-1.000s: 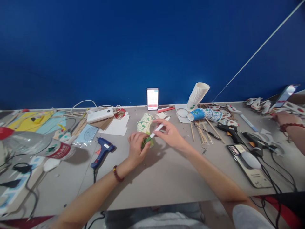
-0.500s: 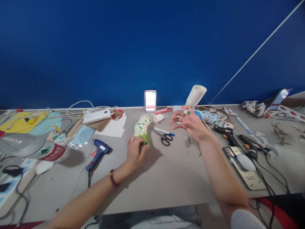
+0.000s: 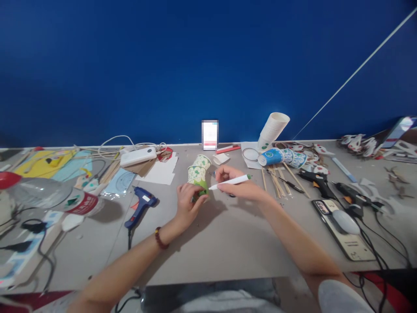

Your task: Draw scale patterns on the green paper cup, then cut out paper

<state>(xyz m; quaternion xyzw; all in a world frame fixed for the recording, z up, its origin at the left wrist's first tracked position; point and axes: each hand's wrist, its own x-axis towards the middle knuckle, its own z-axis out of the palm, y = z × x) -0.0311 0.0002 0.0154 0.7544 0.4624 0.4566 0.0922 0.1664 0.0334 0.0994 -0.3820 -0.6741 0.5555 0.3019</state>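
My left hand is wrapped round a joined piece of patterned paper cups, white with green print at the far end and solid green nearer me. It lies tilted on the table. A white marker with a green end is pinched in my right hand. The marker's tip points left and sits at the green cup's right side; whether it touches cannot be made out. My right hand covers most of the scissors and the blue-capped pen behind it.
At left are a blue glue gun, a plastic bottle and a power strip. Blue paper cups, a white cup stack, wooden sticks, dark glue guns and a phone with a mouse lie right.
My right hand has come left and down from near the blue cups to the green cup, its fingers now closed round the marker. My left hand keeps its hold on the cups.
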